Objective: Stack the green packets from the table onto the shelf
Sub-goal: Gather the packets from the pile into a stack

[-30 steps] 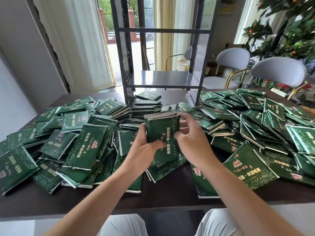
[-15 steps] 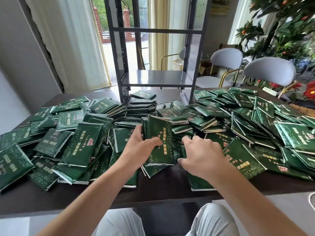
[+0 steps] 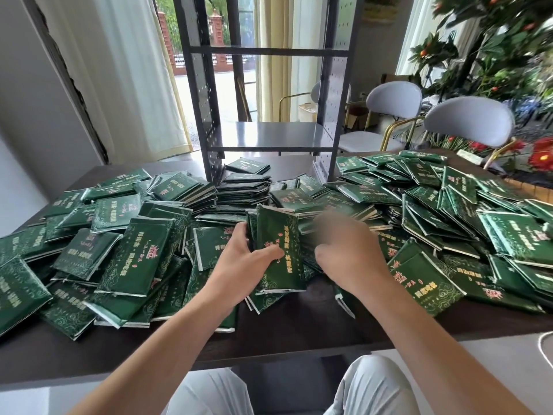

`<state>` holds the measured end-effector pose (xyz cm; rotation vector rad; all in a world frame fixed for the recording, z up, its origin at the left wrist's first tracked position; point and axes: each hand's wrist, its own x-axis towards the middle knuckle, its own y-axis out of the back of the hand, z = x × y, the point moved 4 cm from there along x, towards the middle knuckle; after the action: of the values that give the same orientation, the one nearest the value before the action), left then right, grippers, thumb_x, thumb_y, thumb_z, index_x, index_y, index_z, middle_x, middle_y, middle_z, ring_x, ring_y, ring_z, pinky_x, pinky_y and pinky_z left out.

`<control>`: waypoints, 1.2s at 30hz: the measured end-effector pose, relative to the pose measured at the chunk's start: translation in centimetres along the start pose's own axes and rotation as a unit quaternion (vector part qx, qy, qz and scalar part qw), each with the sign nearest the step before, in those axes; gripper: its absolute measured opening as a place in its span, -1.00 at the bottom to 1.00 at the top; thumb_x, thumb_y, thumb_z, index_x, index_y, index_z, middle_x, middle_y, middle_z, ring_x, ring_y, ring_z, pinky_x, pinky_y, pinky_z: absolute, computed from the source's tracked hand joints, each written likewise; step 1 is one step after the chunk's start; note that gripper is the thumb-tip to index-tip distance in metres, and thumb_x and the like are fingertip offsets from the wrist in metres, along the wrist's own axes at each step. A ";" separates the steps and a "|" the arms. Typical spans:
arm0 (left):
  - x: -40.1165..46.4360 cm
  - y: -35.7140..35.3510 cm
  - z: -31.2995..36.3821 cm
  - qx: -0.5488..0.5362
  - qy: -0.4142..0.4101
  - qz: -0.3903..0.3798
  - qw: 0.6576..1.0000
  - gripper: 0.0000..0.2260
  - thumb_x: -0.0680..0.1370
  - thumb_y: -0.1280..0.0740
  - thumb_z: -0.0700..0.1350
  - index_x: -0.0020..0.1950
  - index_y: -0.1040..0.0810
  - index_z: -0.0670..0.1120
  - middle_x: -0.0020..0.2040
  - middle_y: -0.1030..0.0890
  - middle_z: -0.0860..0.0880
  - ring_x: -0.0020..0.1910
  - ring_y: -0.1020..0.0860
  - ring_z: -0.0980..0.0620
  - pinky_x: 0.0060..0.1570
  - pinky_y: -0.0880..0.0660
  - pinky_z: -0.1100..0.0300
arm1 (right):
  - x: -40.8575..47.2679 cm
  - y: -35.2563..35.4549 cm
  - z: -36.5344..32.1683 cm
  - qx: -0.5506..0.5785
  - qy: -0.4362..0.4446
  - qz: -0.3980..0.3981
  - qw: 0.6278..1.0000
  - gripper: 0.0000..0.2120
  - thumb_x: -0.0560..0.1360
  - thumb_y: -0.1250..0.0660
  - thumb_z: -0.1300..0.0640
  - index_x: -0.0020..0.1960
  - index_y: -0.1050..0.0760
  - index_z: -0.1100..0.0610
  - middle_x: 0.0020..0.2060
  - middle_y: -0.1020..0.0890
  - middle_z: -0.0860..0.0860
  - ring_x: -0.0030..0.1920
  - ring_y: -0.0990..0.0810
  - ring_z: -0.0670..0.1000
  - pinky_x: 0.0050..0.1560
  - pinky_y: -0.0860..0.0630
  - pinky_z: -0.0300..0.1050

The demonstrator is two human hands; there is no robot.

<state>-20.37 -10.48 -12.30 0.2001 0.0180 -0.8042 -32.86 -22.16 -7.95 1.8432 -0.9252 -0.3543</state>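
Note:
Several green packets point(image 3: 134, 256) lie heaped over the dark table point(image 3: 299, 333). My left hand point(image 3: 242, 259) grips a small upright stack of green packets point(image 3: 279, 250) at the table's middle, thumb on its front. My right hand point(image 3: 344, 250) is just right of that stack, over the pile, its fingers blurred by motion; I cannot see whether they hold a packet. A black metal shelf point(image 3: 263, 136) stands at the back of the table, its lower board bare. More packets are piled at the shelf's foot point(image 3: 245, 187).
Two grey chairs point(image 3: 466, 121) stand behind the table on the right, beside leafy plants with orange fruit point(image 3: 493, 55) and red flowers point(image 3: 541, 154). White curtains point(image 3: 125, 76) hang at the left. A white cord point(image 3: 543, 345) lies at the table's right front corner.
My right hand let go of the stack, dropped to the pile on the right, then moved back up toward the packets. My left hand keeps the stack upright.

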 end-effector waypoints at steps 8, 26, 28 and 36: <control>0.0 -0.3 -0.2 0.032 0.001 0.008 0.999 -0.69 0.48 -0.50 -0.07 0.14 -0.48 0.13 -0.06 -0.72 0.11 -0.05 -0.69 0.11 0.06 -0.57 0.02 | 0.7 0.5 -1.8 0.115 0.028 0.092 0.989 -0.60 0.47 -0.38 0.28 0.25 -0.55 -0.03 0.06 -0.66 -0.10 -0.15 -0.55 -0.06 -0.04 -0.36 -0.24; -0.4 1.7 0.4 -0.055 -0.042 -0.009 0.998 -0.58 0.52 -0.45 -0.30 0.25 -0.46 0.09 0.04 -0.73 -0.04 0.00 -0.72 -0.01 0.03 -0.61 0.09 | 1.6 -1.1 -2.6 0.432 -0.018 -0.028 0.901 -0.48 0.57 -0.23 0.33 0.43 -0.36 -0.10 0.25 -0.46 -0.07 -0.13 -0.53 -0.31 -0.34 -0.42 -0.49; -0.4 1.7 0.8 -0.042 -0.070 -0.019 0.997 -0.53 0.53 -0.43 -0.34 0.30 -0.42 0.09 0.05 -0.73 -0.03 0.04 -0.71 0.00 0.09 -0.60 0.12 | 1.6 -1.8 -2.6 0.440 -0.027 -0.035 0.897 -0.38 0.55 -0.22 0.38 0.50 -0.27 -0.11 0.30 -0.41 -0.06 -0.21 -0.56 -0.31 -0.36 -0.44 -0.50; -0.7 1.6 0.1 0.033 -0.112 -0.039 0.992 -0.44 0.51 -0.39 -0.43 0.39 -0.33 0.01 0.00 -0.71 0.09 0.02 -0.69 0.09 0.11 -0.62 0.15 | 1.4 -4.1 -2.9 0.457 -0.015 -0.052 0.888 -0.18 0.36 -0.12 0.49 0.38 -0.32 -0.27 0.42 -0.45 0.03 0.23 -0.60 0.09 0.12 -0.63 0.16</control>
<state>-19.72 -8.95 -11.89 0.1720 -0.2132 -0.9023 -28.42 -20.43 -9.96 2.7579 -1.1193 0.0215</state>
